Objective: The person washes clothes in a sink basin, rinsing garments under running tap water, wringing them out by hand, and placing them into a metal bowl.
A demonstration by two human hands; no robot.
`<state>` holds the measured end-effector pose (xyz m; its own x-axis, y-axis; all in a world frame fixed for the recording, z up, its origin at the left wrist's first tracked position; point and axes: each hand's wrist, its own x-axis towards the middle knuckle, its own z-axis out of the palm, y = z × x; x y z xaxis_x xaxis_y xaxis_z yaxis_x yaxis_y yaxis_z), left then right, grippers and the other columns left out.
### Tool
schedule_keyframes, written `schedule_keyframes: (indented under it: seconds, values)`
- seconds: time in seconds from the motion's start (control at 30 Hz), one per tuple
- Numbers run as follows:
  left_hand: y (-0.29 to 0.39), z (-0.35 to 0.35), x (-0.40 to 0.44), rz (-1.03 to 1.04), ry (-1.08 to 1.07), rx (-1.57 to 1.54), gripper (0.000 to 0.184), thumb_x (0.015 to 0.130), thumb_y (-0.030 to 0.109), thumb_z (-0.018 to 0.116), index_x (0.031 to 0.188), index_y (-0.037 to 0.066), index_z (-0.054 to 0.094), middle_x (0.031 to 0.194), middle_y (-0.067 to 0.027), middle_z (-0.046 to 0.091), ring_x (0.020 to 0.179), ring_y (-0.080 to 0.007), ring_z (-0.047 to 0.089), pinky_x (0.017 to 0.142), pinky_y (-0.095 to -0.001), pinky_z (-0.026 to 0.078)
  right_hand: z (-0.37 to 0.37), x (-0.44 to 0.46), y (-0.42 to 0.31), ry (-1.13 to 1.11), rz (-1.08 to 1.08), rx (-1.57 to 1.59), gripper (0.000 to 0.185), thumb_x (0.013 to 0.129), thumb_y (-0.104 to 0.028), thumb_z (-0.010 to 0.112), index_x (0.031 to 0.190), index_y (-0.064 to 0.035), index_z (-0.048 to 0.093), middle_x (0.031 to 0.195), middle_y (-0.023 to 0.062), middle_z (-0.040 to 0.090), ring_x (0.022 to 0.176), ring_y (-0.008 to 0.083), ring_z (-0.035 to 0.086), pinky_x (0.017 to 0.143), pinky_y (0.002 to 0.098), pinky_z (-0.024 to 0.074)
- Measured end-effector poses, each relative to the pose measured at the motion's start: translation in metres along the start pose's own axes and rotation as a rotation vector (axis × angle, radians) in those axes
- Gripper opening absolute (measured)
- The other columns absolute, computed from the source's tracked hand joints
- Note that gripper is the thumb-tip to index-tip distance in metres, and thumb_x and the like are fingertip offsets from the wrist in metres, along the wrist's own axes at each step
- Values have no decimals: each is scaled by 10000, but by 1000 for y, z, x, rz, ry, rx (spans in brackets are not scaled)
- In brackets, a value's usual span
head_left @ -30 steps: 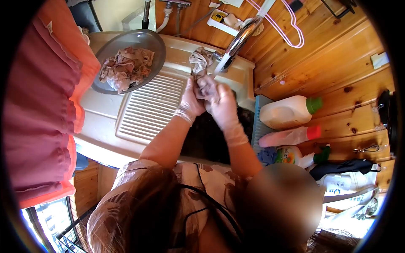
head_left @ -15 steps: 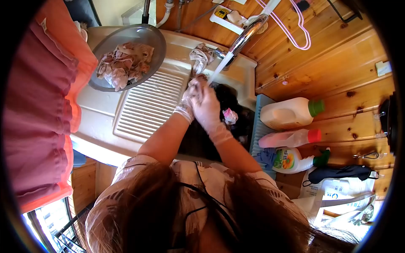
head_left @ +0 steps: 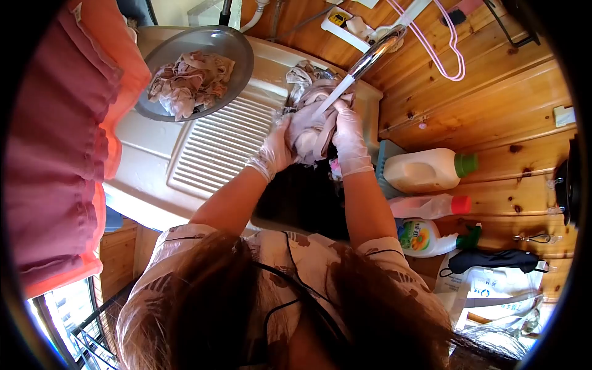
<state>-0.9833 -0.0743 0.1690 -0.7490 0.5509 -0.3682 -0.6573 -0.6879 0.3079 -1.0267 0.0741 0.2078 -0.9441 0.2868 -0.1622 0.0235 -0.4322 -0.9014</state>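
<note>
A wet, pale pinkish-grey cloth [head_left: 308,126] is spread between my hands over the dark sink basin [head_left: 296,203]. Water from the faucet [head_left: 379,46] runs straight onto it. My left hand [head_left: 277,148], in a thin clear glove, grips the cloth's left side. On the opposite side my right hand [head_left: 349,137], gloved likewise, has its fingers closed on the edge. A small pink-and-white piece of cloth [head_left: 335,168] shows partly behind my right wrist. Another crumpled cloth [head_left: 301,74] lies at the sink's back edge, touching or close to the held one.
A grey basin [head_left: 243,74] with crumpled cloths [head_left: 192,83] rests on the left, beside the ribbed washboard [head_left: 219,142]. On the right stand a green-capped jug [head_left: 422,169], a red-capped bottle [head_left: 425,205] and a spray bottle [head_left: 422,237]. Pink hangers [head_left: 459,61] hang at the back wall.
My hands were together with the cloth bunched between them; now they are apart and the cloth is opened out under the stream. My right hand moved right, covering much of the small pink piece.
</note>
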Motion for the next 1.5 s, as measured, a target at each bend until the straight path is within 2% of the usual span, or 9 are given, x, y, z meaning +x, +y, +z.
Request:
schedule_keyframes:
  seconds: [0.13,0.33,0.53,0.6,0.77,0.87,1.13,1.3,1.5]
  values:
    - [-17,-9,3,-307,165,271,852,778,785,284,1373,181,367,1327,-137,465,1175,-420,407,1005,-595,205,28,-30,-22,-74,11,179,212,818,-90,611,1025,-57,580,910,59,624,800,191,621,690,304,520]
    - [-9,-3,-4,-3,-313,-362,938,721,791,396,1322,71,410,1289,-162,494,1175,-342,469,960,-542,372,11,-63,-9,-174,29,346,315,839,-150,622,1124,-42,540,1002,52,615,888,171,607,757,286,512]
    - [9,-15,29,-28,-88,-299,446,854,337,623,1186,60,516,1037,-143,621,981,-295,587,932,-437,445,-45,-62,2,-312,-183,-646,472,781,42,639,1211,-18,453,1055,17,576,838,105,569,683,204,481]
    - [9,5,19,-6,-165,-311,379,862,308,617,1136,58,538,977,-134,628,923,-278,605,872,-425,486,-10,-84,-27,-356,-81,-232,675,722,11,714,1290,-15,350,1107,77,531,849,141,563,663,227,507]
    - [-6,-30,87,47,-131,-173,432,922,465,457,1107,80,526,887,-109,623,768,-230,631,653,-345,557,2,-77,15,-153,-725,-1241,783,705,-166,741,1354,-27,324,1145,195,465,976,344,531,784,388,489]
    - [10,42,7,94,-118,-139,590,931,569,283,1169,70,492,1035,-141,592,941,-229,597,791,-348,518,-9,-67,12,-123,-598,-1197,720,712,-229,717,1334,-70,391,1147,181,479,944,370,524,818,415,456]
    - [-12,30,17,53,-310,-731,363,928,423,467,1048,96,566,952,-55,595,884,-179,568,792,-307,494,24,-108,-6,-103,-803,-1448,787,722,-388,707,1342,-47,363,1146,180,498,977,372,529,812,425,460]
    - [-43,11,31,449,-292,-81,370,936,422,467,1057,86,563,869,-47,602,811,-150,566,745,-259,485,9,-107,2,-81,-598,-1276,639,775,-388,660,1238,-10,435,1035,217,562,887,378,589,720,429,490]
    - [-41,27,11,94,-352,-475,322,977,383,377,1061,109,524,905,-33,557,834,-171,513,767,-284,447,9,-113,-3,-8,-653,-1300,308,854,-315,555,984,-36,562,784,199,618,718,380,608,647,438,490]
